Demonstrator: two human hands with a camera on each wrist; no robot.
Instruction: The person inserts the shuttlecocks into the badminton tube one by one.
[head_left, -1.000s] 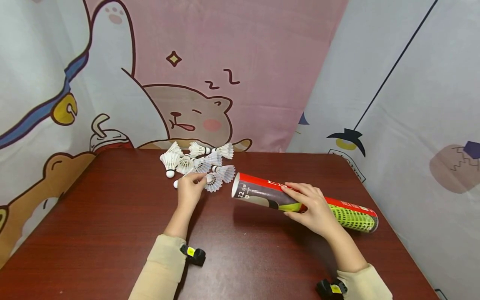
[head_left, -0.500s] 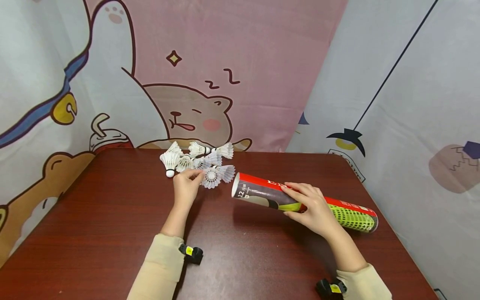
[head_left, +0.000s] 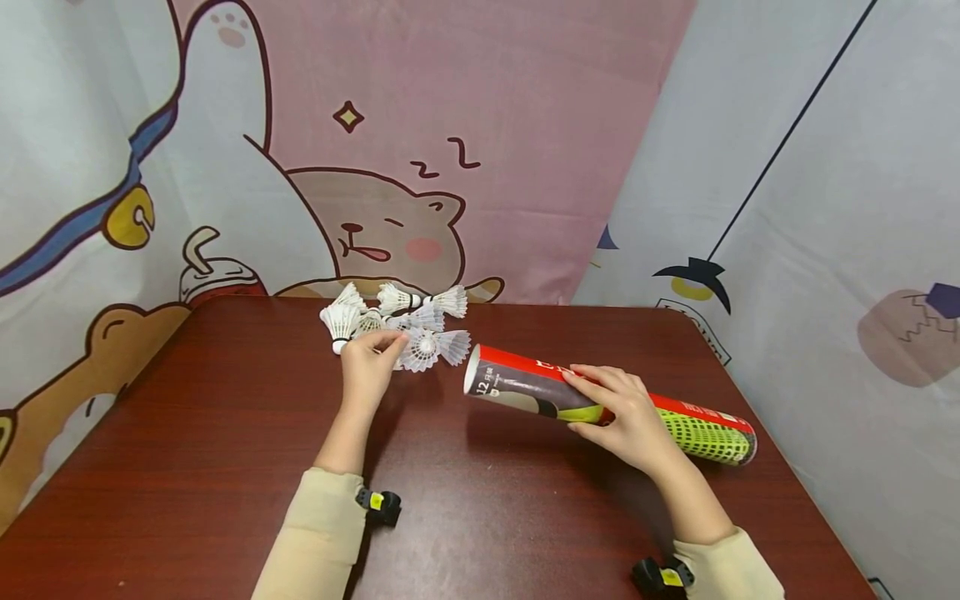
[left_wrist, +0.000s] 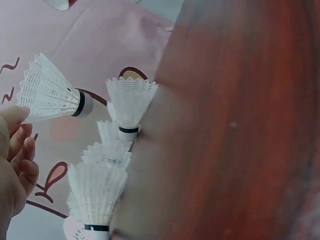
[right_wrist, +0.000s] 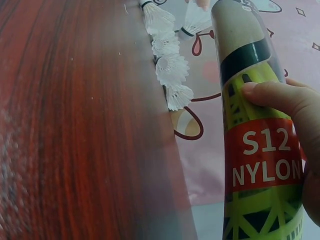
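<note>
My left hand (head_left: 366,375) pinches the skirt edge of a white shuttlecock (left_wrist: 49,92) between thumb and fingertips. In the left wrist view its dark-banded cork points away from the hand, and it hangs apart from the others. Several more shuttlecocks (head_left: 342,320) lie in a loose heap at the back of the table, partly hidden behind this hand. My right hand (head_left: 626,417) grips a long red, grey and green shuttlecock tube (head_left: 517,385) around its middle. The tube is tilted, with its white-rimmed end raised toward the heap. What is inside it cannot be seen.
The dark red-brown wooden table (head_left: 480,517) spreads under both hands. Behind its far edge hangs a cartoon-printed curtain (head_left: 525,167), close to the heap. The tube's far end (head_left: 742,446) lies near the table's right edge.
My left hand has moved slightly back and to the left, and the shuttlecock in it has risen and turned its skirt toward me. The right hand and tube stay put.
</note>
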